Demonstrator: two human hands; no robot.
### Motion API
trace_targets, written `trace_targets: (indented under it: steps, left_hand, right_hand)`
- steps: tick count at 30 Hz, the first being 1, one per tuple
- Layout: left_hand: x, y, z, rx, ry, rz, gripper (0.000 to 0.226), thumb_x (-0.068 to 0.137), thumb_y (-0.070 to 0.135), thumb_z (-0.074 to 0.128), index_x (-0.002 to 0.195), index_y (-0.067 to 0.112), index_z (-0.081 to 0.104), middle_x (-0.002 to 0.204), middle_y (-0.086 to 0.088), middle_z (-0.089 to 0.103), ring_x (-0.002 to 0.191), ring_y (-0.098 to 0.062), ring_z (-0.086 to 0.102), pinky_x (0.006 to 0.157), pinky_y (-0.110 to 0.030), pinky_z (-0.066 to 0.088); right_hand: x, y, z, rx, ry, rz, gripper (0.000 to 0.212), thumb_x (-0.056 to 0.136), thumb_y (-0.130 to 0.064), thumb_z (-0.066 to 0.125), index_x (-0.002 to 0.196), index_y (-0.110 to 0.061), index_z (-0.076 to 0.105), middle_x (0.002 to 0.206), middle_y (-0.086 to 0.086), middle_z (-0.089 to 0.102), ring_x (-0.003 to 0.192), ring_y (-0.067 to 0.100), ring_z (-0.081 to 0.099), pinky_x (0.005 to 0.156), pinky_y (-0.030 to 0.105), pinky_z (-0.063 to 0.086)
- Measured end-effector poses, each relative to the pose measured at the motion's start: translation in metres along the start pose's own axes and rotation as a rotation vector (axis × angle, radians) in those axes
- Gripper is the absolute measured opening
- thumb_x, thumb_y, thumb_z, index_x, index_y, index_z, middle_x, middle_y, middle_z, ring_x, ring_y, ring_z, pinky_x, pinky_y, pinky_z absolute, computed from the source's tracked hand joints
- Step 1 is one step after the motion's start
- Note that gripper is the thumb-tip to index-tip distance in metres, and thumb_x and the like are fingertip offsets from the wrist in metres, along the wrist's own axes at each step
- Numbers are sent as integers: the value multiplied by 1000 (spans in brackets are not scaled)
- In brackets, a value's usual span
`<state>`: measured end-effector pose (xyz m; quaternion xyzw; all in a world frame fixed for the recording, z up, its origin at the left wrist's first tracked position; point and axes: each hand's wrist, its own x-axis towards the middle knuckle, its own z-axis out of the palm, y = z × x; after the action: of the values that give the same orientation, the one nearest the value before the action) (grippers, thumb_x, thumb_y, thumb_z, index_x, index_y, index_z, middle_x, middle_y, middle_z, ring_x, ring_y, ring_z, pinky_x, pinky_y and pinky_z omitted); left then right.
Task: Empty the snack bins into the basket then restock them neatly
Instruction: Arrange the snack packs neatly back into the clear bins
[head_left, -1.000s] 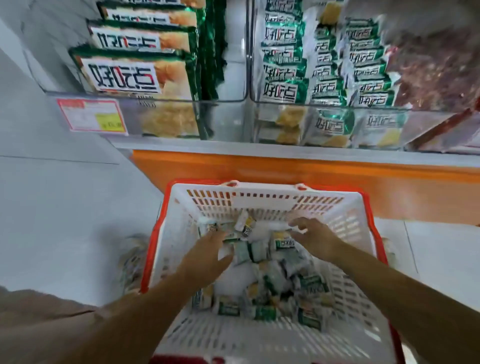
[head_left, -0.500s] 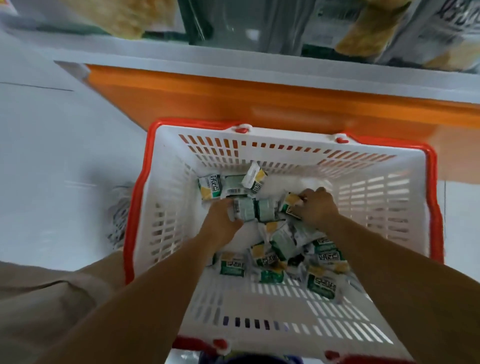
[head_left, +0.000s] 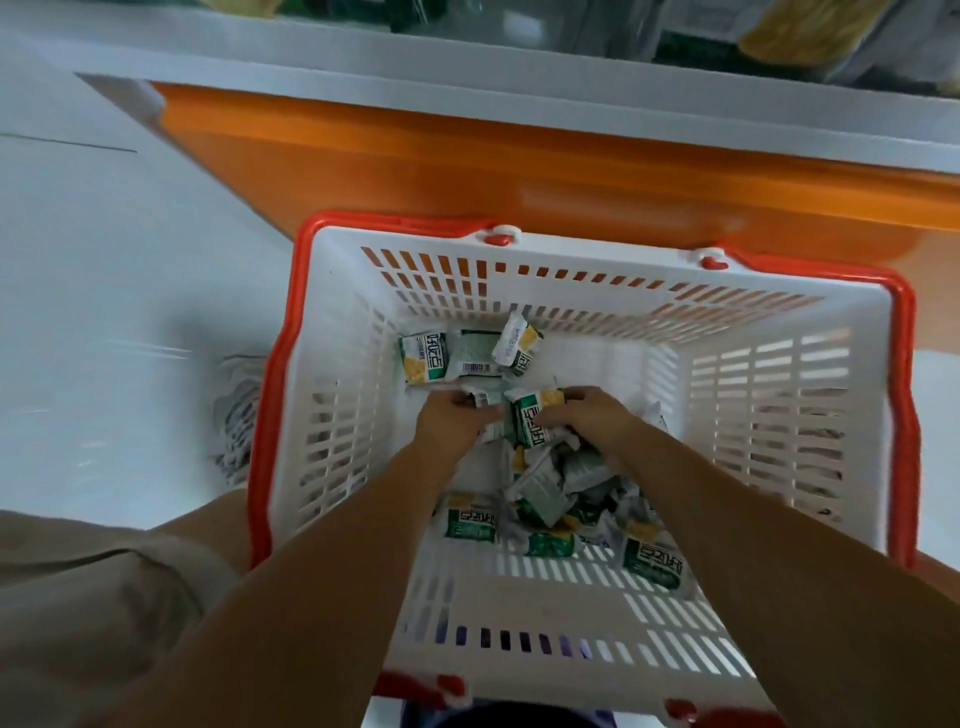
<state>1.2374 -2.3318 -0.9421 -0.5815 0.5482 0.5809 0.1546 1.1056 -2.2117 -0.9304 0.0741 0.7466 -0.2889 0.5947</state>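
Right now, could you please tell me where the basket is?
The basket stands mid-frame in the head view, on the floor before the orange shelf base, left hand and right hand inside.

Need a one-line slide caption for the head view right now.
Left hand and right hand grip snack packets from the pile in the white basket, beside the orange shelf base.

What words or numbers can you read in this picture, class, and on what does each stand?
"好吃点": white on green, on the far-left packet, the packet the right hand grips, and the near-right packet.
Barcode digits on the pale packet: too small to read.
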Motion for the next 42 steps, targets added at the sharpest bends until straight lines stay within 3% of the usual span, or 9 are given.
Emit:
trace_targets:
  steps: [2, 5, 8, 11, 21, 27, 31, 36, 42]
  left_hand:
    - [-8, 1, -6, 4, -71, -42, 19, 86, 23, 74, 91, 6, 68, 82, -15, 62, 51, -6, 42, 39, -11, 32]
    - [-25, 2, -10, -96, -147, -51, 42, 87, 19, 73, 123, 9, 55, 124, -19, 62, 62, -10, 49, 44, -14, 43]
    - [-50, 12, -16, -294, -225, -79, 22, 89, 11, 70, 105, 17, 56, 117, -10, 63, 83, -15, 60, 83, -35, 58]
    - [-71, 27, -22, -259, -236, 50, 42, 91, 20, 69, 124, 25, 44, 109, 4, 54, 103, -19, 57, 99, -42, 52]
    - [-162, 98, -56, -333, -272, 382, 70, 84, 18, 76, 143, 22, 38, 134, -11, 59, 101, -30, 70, 82, -47, 60]
    - [-212, 134, -66, -375, -336, 470, 101, 75, 17, 83, 153, 26, 21, 154, -7, 37, 118, -27, 58, 96, -51, 52]
    - [-253, 159, -78, -338, -380, 543, 117, 65, 26, 86, 155, 20, 12, 146, -5, 47, 121, -24, 57, 102, -48, 48]
    - [-295, 195, -91, -360, -385, 660, 107, 81, 14, 77, 156, 20, 2, 145, -8, 49, 97, -19, 69, 80, -37, 60]
    - [-316, 233, -103, -409, -332, 778, 118, 70, 19, 83, 157, 21, 3, 160, -12, 25, 101, -20, 67, 86, -42, 59]
  right_hand:
    - [-7, 4, 3, -8, -27, -20, 30, 77, -15, 79, 99, -9, 59, 94, 11, 65, 81, 25, 62, 77, 39, 53]
    - [-20, 12, 4, -10, -24, -50, 52, 71, -19, 83, 111, -17, 51, 112, 10, 60, 99, 29, 61, 92, 45, 52]
    - [-42, 13, 3, 39, -26, -123, 68, 68, -26, 84, 125, -17, 48, 120, 11, 59, 103, 31, 61, 91, 46, 52]
    - [-76, 8, -4, 153, -21, -227, 56, 78, -25, 77, 127, -14, 50, 115, 10, 63, 102, 32, 64, 89, 44, 54]
    - [-206, -21, -44, 408, -149, -610, 9, 93, -3, 55, 101, -5, 54, 86, 9, 60, 86, 23, 62, 86, 36, 51]
    - [-258, -44, -52, 476, -145, -766, 10, 94, 2, 49, 94, -5, 55, 83, 8, 62, 72, 13, 65, 66, 25, 53]
    - [-291, -61, -61, 437, -135, -854, 21, 94, 2, 50, 113, -1, 57, 107, 15, 71, 93, 23, 69, 72, 27, 55]
    - [-334, -87, -74, 386, -176, -958, 28, 94, -2, 51, 122, -5, 56, 118, 22, 65, 104, 27, 66, 86, 34, 55]
    - [-362, -124, -98, 377, -75, -1029, 19, 91, 1, 54, 108, -4, 59, 84, 9, 66, 72, 13, 63, 69, 24, 51]
